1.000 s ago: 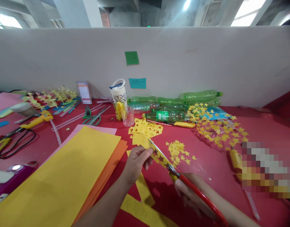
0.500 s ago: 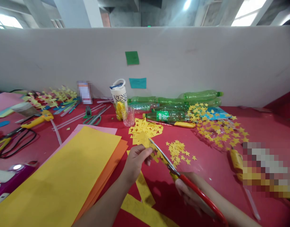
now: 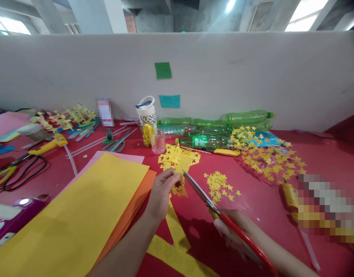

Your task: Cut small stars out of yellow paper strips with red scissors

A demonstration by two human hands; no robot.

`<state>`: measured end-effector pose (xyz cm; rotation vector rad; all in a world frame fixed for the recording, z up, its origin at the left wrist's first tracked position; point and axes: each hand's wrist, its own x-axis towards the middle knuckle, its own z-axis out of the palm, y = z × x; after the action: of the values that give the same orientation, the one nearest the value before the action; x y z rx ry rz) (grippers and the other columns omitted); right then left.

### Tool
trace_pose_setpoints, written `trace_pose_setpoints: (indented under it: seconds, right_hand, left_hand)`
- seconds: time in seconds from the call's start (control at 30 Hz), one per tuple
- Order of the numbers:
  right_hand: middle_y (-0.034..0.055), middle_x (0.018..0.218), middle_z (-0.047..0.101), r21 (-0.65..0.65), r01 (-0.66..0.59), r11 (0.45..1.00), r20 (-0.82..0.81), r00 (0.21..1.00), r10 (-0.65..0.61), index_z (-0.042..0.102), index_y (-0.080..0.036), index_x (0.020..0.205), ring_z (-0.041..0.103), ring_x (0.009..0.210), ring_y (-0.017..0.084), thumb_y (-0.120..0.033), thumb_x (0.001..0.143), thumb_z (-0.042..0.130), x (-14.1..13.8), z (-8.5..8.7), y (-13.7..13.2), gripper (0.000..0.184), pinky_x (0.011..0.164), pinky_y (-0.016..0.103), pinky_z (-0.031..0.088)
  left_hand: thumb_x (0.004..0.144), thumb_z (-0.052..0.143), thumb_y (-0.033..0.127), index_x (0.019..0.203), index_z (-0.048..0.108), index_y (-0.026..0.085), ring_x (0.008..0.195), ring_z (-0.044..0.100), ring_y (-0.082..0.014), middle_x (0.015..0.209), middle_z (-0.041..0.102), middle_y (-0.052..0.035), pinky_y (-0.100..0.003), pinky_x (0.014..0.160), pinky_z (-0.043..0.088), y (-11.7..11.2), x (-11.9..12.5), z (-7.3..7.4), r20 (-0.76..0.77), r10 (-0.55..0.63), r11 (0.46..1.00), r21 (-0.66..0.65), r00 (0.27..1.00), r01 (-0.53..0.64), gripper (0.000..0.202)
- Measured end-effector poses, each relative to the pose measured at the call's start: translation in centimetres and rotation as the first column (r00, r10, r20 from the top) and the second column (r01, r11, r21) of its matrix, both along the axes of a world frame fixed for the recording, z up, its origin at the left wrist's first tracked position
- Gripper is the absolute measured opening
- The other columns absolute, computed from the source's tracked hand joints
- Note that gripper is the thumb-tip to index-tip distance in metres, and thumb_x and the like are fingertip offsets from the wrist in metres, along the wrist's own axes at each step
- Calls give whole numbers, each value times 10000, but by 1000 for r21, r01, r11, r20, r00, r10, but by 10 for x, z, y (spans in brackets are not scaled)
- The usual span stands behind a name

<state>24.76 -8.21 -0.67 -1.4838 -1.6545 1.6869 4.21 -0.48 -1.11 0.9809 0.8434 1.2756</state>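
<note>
Pinched between the thumb and fingers of my left hand [image 3: 162,191] is a strip of yellow paper [image 3: 184,164] with star-shaped cut-outs along its lower end. My right hand [image 3: 233,232] grips a pair of red-handled scissors [image 3: 207,202], their tips pointing up and left beside the strip. The blades look nearly closed and apart from the paper. Beyond the strip lies a pile of cut yellow paper scraps [image 3: 169,154]. Right of the blades is a heap of small yellow paper stars [image 3: 219,182]. More yellow strips [image 3: 178,234] lie below my hands.
Yellow and orange sheets [image 3: 90,207] are stacked at left. Green plastic bottles [image 3: 211,142], a white tumbler [image 3: 146,113] and a yellow cutter [image 3: 226,152] line the back. Yellow glue guns [image 3: 50,145] lie at the left and right. Green-handled scissors [image 3: 116,144] rest behind the sheets.
My left hand has drawn the strip a little up and left, away from the scissors. The strip's cut end now hangs downward. My right hand has barely moved.
</note>
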Motion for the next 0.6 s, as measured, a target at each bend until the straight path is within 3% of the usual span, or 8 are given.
trace_pose_setpoints:
  seconds: [0.23, 0.6]
  right_hand:
    - [-77, 519, 335, 42, -19, 999, 20, 1000, 19, 371, -198, 660, 306, 402, 43, -693, 826, 400, -3, 9, 0, 523, 360, 169, 232]
    - [-68, 544, 370, 52, -53, 997, 77, 996, 49, 382, -197, 679, 322, 411, 49, -655, 855, 396, 1, 7, -1, 490, 370, 172, 240]
  left_hand:
    - [828, 560, 225, 714, 584, 168, 628, 459, -107, 663, 519, 15, -232, 608, 377, -1, 1, -1, -16, -28, 999, 36, 999, 28, 130]
    - [824, 546, 205, 653, 544, 170, 570, 442, -86, 616, 481, 34, -219, 572, 366, 3, -2, -3, -77, -46, 997, 61, 996, 51, 175]
